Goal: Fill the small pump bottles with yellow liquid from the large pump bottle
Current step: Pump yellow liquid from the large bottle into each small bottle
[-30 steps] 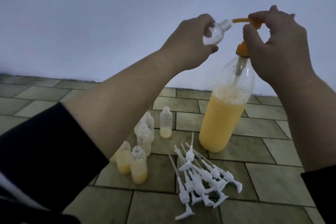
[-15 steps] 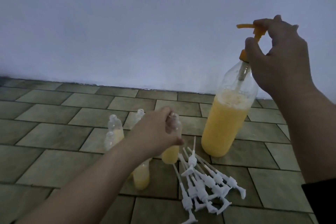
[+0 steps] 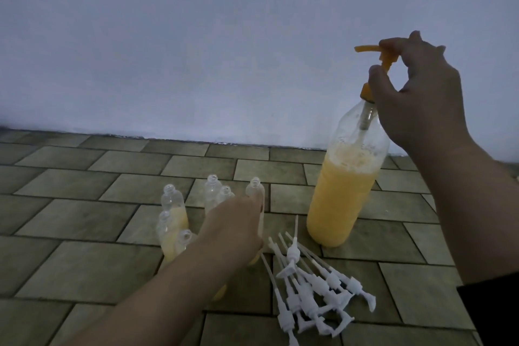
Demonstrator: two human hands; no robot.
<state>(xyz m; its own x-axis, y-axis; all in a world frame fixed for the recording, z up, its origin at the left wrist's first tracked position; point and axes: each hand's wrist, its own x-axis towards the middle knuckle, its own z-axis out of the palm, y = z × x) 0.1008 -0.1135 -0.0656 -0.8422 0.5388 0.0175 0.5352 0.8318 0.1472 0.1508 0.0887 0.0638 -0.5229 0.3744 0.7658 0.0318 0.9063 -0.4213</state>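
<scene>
Dim, bluish, flat light; no hard shadows; soft noisy detail; slight wide-angle bowing at edges.

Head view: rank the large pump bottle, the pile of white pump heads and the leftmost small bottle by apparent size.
1. large pump bottle
2. pile of white pump heads
3. leftmost small bottle

The pile lies nearer the camera, so its spread is flattered.

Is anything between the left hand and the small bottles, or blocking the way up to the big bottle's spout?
Nothing visible. The left hand is already at the small bottles, against the rightmost one. The space up to the orange spout is open. The white pump heads lie lower, aside.
</scene>
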